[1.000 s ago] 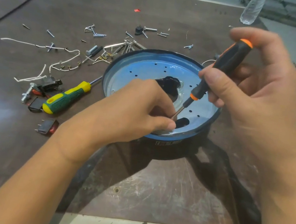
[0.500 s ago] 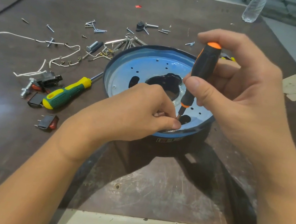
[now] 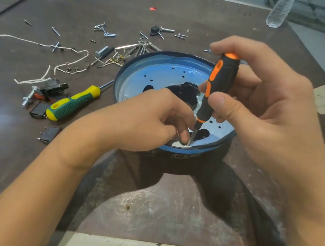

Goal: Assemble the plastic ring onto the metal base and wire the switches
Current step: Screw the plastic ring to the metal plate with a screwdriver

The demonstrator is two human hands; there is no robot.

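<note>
Screwdriver (image 3: 218,85), gripped by the right hand (image 3: 268,118), stands near upright, tip on the metal base (image 3: 165,70) at its lower rim. Left hand (image 3: 147,120) curls beside that tip; its hold cannot be told.

Soft, fairly bright light falls from above and ahead of me, so my left hand (image 3: 149,120) and right hand (image 3: 264,117) throw 1 broad dark shadow toward me across the table (image 3: 165,208). The metal base (image 3: 165,70) glares white at its near rim. The screwdriver (image 3: 216,88) is crisp. The lens bends the table edges, and the far bottle (image 3: 278,11) looks soft.
</note>
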